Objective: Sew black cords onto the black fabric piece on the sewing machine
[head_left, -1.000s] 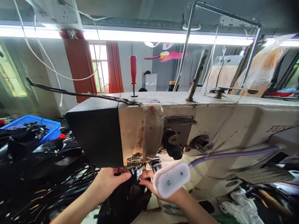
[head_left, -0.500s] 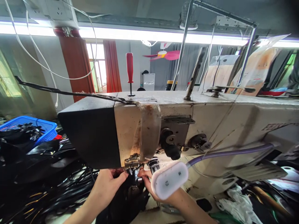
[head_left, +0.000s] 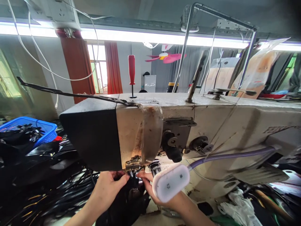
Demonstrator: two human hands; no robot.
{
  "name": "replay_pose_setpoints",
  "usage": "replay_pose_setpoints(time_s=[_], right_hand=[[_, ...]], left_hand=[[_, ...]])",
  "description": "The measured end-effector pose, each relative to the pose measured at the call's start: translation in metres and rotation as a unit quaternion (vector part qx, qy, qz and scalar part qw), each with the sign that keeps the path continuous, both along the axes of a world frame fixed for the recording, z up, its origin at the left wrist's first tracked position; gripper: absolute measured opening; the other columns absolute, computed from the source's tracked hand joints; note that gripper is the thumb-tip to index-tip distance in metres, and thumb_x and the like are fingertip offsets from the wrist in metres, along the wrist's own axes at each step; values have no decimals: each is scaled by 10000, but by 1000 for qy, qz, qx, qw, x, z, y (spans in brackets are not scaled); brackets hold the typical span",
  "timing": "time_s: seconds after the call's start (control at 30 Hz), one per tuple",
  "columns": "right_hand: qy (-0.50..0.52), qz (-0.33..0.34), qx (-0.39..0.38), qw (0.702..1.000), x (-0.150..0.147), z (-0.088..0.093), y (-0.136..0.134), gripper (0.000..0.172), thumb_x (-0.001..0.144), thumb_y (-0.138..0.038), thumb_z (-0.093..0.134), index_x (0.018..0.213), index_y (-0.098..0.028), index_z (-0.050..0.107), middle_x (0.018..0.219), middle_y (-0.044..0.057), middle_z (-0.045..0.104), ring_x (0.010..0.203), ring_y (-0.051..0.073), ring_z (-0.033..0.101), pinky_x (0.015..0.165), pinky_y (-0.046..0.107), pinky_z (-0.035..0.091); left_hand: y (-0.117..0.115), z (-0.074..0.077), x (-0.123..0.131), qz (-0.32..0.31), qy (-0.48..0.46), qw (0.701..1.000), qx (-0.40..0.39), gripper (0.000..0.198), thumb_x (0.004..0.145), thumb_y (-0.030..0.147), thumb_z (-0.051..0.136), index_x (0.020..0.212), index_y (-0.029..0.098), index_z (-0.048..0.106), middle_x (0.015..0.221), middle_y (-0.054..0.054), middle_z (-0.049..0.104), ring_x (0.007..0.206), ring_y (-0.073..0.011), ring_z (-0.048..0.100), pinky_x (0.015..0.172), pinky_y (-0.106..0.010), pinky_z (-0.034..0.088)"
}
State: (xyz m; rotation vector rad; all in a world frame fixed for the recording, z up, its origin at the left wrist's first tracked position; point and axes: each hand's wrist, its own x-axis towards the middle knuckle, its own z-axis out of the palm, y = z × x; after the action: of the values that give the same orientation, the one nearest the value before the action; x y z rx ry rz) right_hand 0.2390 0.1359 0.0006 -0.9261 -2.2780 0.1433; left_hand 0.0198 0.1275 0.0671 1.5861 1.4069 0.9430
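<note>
A sewing machine (head_left: pixel 211 122) fills the middle, its dark end cover (head_left: pixel 90 138) to the left. Under its head, at the needle and presser foot (head_left: pixel 133 173), both my hands work close together. My left hand (head_left: pixel 109 188) is closed, thumb against fingers, on the edge of a black fabric piece (head_left: pixel 127 204) that hangs down between my wrists. From the other side, my right hand (head_left: pixel 148 182) pinches right at the presser foot. Whatever lies between its fingertips is too small to make out. A white oval lamp (head_left: pixel 171 183) covers part of that hand.
A red-handled screwdriver (head_left: pixel 132 70) stands upright on the machine's top. Heaps of black material (head_left: pixel 54 188) lie at left, below a blue basket (head_left: pixel 49 133). At right are a crumpled white plastic bag (head_left: pixel 236 204) and a metal thread stand (head_left: pixel 188 37).
My right fingertips have shifted slightly left and up, closer to the needle. My left hand stays nearly in place. The view has moved a little.
</note>
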Motion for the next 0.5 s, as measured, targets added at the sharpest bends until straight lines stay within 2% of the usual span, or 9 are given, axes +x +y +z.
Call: replay_pose_setpoints(time_s=[0.07, 0.13, 0.23, 0.3, 0.33, 0.4, 0.47, 0.5], right_hand=[[-2, 18, 5, 1000, 0, 6, -2, 430, 886, -137, 422, 1273, -163, 608, 1166, 94, 700, 1086, 220, 663, 1032, 318, 467], [-9, 26, 16, 999, 1, 12, -4, 430, 881, -125, 429, 1255, -192, 629, 1187, 57, 696, 1092, 196, 660, 1052, 289, 445], [-26, 7, 31, 999, 3, 17, -6, 403, 882, -138, 442, 1204, -206, 673, 1148, 39, 714, 993, 204, 701, 1035, 300, 467], [-43, -12, 35, 998, 3, 18, -7, 390, 882, -149, 442, 1166, -214, 701, 1110, 37, 729, 943, 219, 715, 1007, 317, 496], [-53, -18, 34, 998, 3, 18, -7, 389, 883, -152, 440, 1153, -222, 710, 1103, 34, 731, 932, 221, 717, 993, 318, 509], [-68, -17, 36, 997, 2, 18, -6, 402, 884, -153, 428, 1161, -234, 709, 1089, 29, 735, 915, 219, 719, 972, 312, 525], [-54, -8, 32, 998, 1, 19, -5, 403, 879, -168, 436, 1170, -239, 705, 1077, 24, 739, 915, 220, 718, 976, 310, 524], [-37, -3, 29, 999, 1, 19, -5, 387, 868, -191, 459, 1154, -247, 714, 1070, 15, 741, 922, 222, 716, 983, 307, 518]], left_hand=[[0, 0, 0, -3, -5, 1000, -5, 265, 735, 370, 623, 804, 156, 763, 726, -35, 742, 779, -236, 679, 649, -268, 501], [-1, 2, 1, -5, 0, 1000, -4, 249, 743, 366, 618, 719, 158, 754, 690, -36, 732, 787, -240, 682, 661, -270, 506], [-2, 3, 1, -11, 21, 1000, 14, 246, 758, 341, 603, 640, 170, 735, 649, -30, 720, 760, -239, 689, 674, -280, 517], [-2, -3, -2, 13, 61, 995, 83, 201, 756, 326, 624, 675, 184, 741, 668, -28, 729, 728, -240, 693, 675, -297, 526], [-3, -8, -4, 35, 84, 984, 151, 172, 758, 317, 638, 698, 192, 741, 685, -28, 733, 715, -236, 690, 676, -305, 529], [-6, -20, -10, 53, 124, 936, 324, 108, 777, 264, 646, 761, 200, 731, 747, -36, 736, 730, -219, 681, 698, -309, 531], [-9, -30, -15, 2, 146, 867, 477, 130, 797, 187, 620, 884, 182, 717, 869, -63, 732, 829, -209, 667, 766, -311, 529], [-11, -33, -17, -35, 158, 836, 524, 190, 799, 142, 607, 961, 165, 704, 939, -79, 723, 894, -206, 654, 812, -314, 522]])
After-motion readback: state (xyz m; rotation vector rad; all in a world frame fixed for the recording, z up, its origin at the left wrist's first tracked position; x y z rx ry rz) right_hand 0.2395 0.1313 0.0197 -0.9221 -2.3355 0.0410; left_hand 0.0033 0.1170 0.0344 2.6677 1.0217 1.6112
